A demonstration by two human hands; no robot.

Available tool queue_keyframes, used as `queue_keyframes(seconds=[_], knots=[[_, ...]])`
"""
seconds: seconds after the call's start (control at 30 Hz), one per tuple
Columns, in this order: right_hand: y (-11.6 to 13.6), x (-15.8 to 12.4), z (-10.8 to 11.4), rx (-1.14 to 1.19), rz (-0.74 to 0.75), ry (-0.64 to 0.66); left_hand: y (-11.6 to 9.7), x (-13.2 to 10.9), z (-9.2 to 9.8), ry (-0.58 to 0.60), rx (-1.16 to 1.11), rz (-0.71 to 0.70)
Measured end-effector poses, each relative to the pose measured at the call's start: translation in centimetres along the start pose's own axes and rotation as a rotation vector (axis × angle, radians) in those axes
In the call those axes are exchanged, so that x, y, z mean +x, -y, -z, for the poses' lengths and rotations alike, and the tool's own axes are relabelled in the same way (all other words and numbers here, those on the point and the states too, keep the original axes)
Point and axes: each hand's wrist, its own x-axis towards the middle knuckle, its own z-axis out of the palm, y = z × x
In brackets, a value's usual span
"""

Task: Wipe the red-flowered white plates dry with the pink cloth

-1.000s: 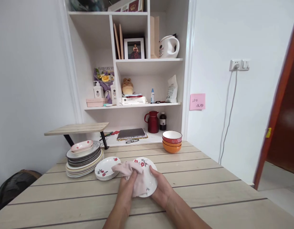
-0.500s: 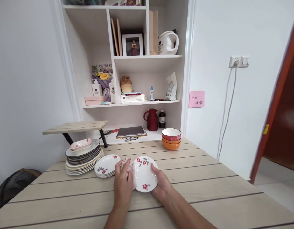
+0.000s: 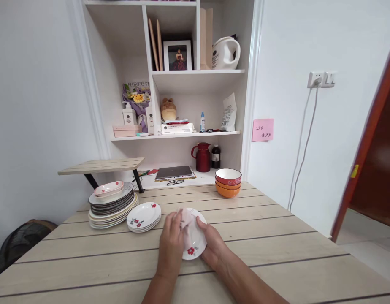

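The left hand (image 3: 170, 244) has pressed the pink cloth (image 3: 186, 218) back over the floral plate (image 3: 195, 248), its grip clenched on the cloth. The right hand (image 3: 212, 245) grasps the plate just right of the small plate stack (image 3: 143, 216).

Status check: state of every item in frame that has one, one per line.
left hand: clutching pink cloth against floral plate
right hand: gripping floral plate's edge
small floral plates: stacked
bowls: nested, upright
red jug: lid on
wall plug: in socket
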Motion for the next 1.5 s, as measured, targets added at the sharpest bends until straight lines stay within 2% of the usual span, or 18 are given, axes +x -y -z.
queue_keyframes(seconds=[0.1,0.17,0.3,0.4,0.53,0.63,0.77,0.87,0.97,1.03,1.1,1.17,1.23,1.37,1.43,1.5], knots=[[0.2,0.2,0.1,0.015,0.023,-0.008,-0.3,-0.2,-1.0,0.188,-0.081,0.08],[0.7,0.3,0.2,0.041,0.028,-0.03,-0.3,-0.1,-1.3,0.221,-0.085,0.086],[1.8,0.0,0.0,0.069,0.037,-0.041,-0.7,0.0,-1.1,0.24,0.071,-0.043],[2.1,-0.5,-0.3,0.037,0.035,-0.014,-1.2,-0.1,-1.0,0.232,0.141,-0.11],[1.7,-1.3,-0.6,-0.022,0.026,0.09,-1.4,-0.3,-0.8,0.224,0.305,-0.251],[0.8,-1.7,-0.9,-0.041,0.041,0.158,-1.2,-0.2,-0.2,0.125,0.489,-0.317],[-0.2,-1.4,-1.3,-0.025,0.007,0.138,-1.0,0.2,0.6,-0.041,0.732,-0.278],[0.3,-0.6,-0.9,0.053,0.002,0.072,-1.0,0.2,0.5,-0.045,0.844,-0.278],[1.7,-0.1,-0.1,0.111,0.032,0.045,-1.1,-0.2,-0.1,-0.022,0.838,-0.363],[2.3,-0.1,0.3,0.105,0.038,0.065,-1.2,-0.5,-0.7,-0.009,0.764,-0.475],[2.3,-0.2,0.3,0.076,0.01,0.086,-1.3,-0.8,-1.2,0.018,0.668,-0.587],[1.7,-0.4,0.2,0.058,-0.022,0.099,-1.2,-0.9,-1.5,0.041,0.603,-0.627],[0.8,-0.5,-0.1,0.05,-0.025,0.108,-0.8,-0.6,-1.4,0.031,0.601,-0.553],[-0.3,-0.3,-0.5,0.051,-0.018,0.117,-0.1,0.0,-0.6,-0.032,0.725,-0.268],[0.0,-0.1,-0.4,0.072,-0.02,0.106,0.0,0.1,-0.4,-0.006,0.755,-0.254],[0.7,0.0,-0.1,0.092,-0.013,0.104,-0.2,-0.2,-0.5,0.037,0.739,-0.321]])
